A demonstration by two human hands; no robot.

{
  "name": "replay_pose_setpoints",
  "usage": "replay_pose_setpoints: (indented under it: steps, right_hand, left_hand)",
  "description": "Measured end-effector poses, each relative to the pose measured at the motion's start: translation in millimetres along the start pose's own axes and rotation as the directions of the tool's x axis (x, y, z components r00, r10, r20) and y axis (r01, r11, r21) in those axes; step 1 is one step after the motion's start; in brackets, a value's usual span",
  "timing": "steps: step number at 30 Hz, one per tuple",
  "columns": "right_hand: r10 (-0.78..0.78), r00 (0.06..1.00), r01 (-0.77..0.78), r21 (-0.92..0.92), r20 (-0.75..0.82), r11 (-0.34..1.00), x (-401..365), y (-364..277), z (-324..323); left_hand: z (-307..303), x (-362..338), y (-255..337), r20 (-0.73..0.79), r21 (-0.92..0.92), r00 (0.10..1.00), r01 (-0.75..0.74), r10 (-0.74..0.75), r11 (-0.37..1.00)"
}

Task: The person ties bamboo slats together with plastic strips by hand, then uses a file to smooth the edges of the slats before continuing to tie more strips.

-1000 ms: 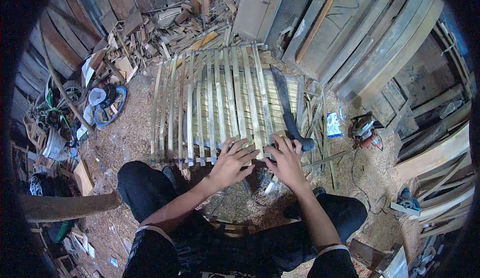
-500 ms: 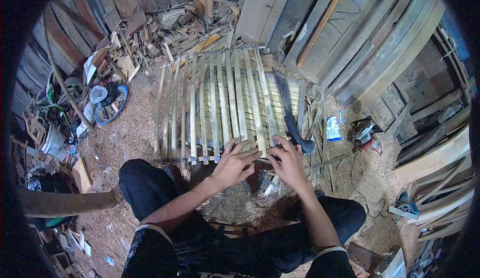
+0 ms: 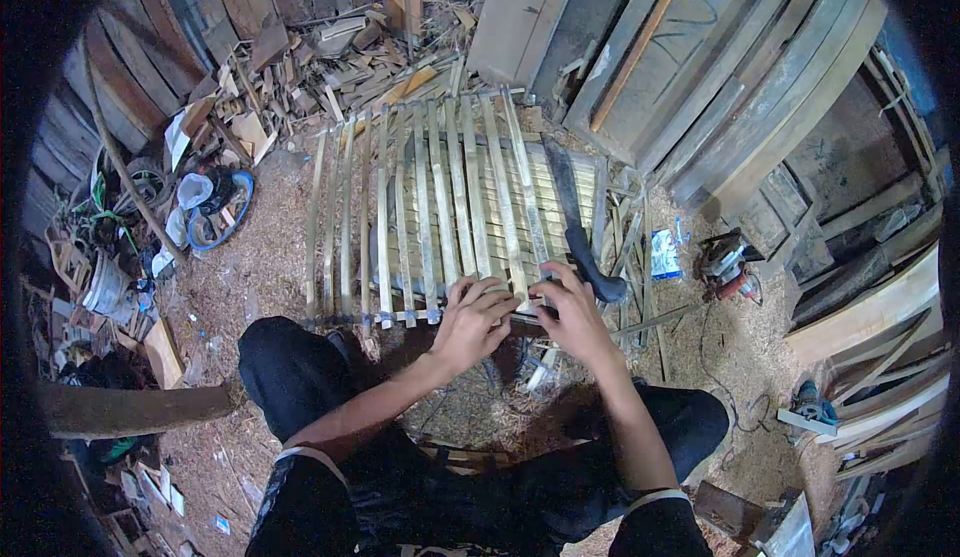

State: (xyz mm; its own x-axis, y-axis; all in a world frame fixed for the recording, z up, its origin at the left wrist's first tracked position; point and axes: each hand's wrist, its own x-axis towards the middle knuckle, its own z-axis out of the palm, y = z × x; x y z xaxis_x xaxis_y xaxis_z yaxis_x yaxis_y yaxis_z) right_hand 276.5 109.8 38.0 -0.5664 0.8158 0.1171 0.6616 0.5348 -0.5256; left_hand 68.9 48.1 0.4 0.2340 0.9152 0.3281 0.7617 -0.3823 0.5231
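Before me lies a row of narrow wooden slats (image 3: pixel 440 192), spaced side by side across thin crosspieces. My left hand (image 3: pixel 472 322) is at their near ends, its fingers bent together against the end of one wooden slat (image 3: pixel 508 227). On the other side of that slat end is my right hand (image 3: pixel 572 315), thumb and fingers curled in a pinch at it. The fingers partly hide the joint where the slat meets the near crosspiece. A long dark blade with a curved handle (image 3: pixel 600 282), like a machete, lies over the right side of the slatted frame.
A slatted panel (image 3: pixel 575 192) lies beneath the frame. Red-and-grey power tool (image 3: pixel 735 272) and blue power tool (image 3: pixel 812 407) sit at right. Boards (image 3: pixel 780 97) lean on the wall. Scrap wood (image 3: pixel 340 47) is piled behind; a blue basin (image 3: pixel 235 222) stands left. Sawdust covers the floor.
Both hands stay at the same slat end, with small shifts of the fingers. My right fingers have moved slightly left and up. The view has shifted a little.
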Motion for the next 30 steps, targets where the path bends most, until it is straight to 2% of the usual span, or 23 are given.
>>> replay_pose_setpoints:
  steps: [2,4,8,10,14,20,23,26,28,30]
  right_hand:
    - [0.021,1.000,-0.021,0.030,0.010,0.999,-1.4,-3.7,-8.7]
    - [-0.017,0.998,0.020,-0.043,0.052,0.999,-4.1,-1.1,-19.8]
    - [0.007,0.999,-0.005,-0.043,0.052,0.999,-8.9,4.2,-22.1]
    - [0.083,0.984,-0.090,0.039,0.157,0.995,-8.7,4.1,-27.9]
    - [0.038,0.990,-0.054,0.113,0.133,0.992,-10.1,18.1,-26.9]
    - [0.046,0.997,-0.050,0.054,0.067,0.997,-4.4,21.7,-26.2]
    - [-0.015,0.996,0.009,0.062,0.086,0.998,-2.2,18.9,-26.1]
    - [0.042,0.994,-0.043,0.009,0.104,0.999,-2.7,19.4,-25.5]
    - [-0.014,0.999,0.017,-0.048,0.051,0.999,0.8,20.7,-22.6]
    - [-0.017,0.997,0.016,0.014,0.081,1.000,0.1,22.3,-25.0]
  left_hand:
    - [-2.3,-0.5,0.7,0.009,0.008,1.000,-0.011,0.011,1.000]
    - [0.4,-2.2,-1.6,-0.003,0.012,0.999,-0.038,0.038,0.999]
    - [3.1,-1.2,-3.5,-0.011,-0.009,0.998,-0.057,0.056,0.998]
    - [1.4,-0.5,-1.1,-0.012,-0.008,0.999,-0.041,0.041,0.999]
    - [-0.2,-0.5,2.7,-0.011,-0.018,1.000,-0.026,0.025,1.000]
    - [4.3,-1.3,3.2,0.001,-0.037,1.000,-0.017,0.017,0.999]
    - [1.0,-0.5,3.4,0.030,-0.047,1.000,0.008,-0.007,0.999]
    - [3.1,-1.3,5.0,0.021,-0.041,1.000,-0.004,0.005,0.999]
    - [-1.0,0.2,5.3,0.019,-0.047,1.000,-0.001,0.002,0.999]
    - [-1.4,-0.3,3.3,0.037,-0.040,0.999,-0.012,0.013,0.999]
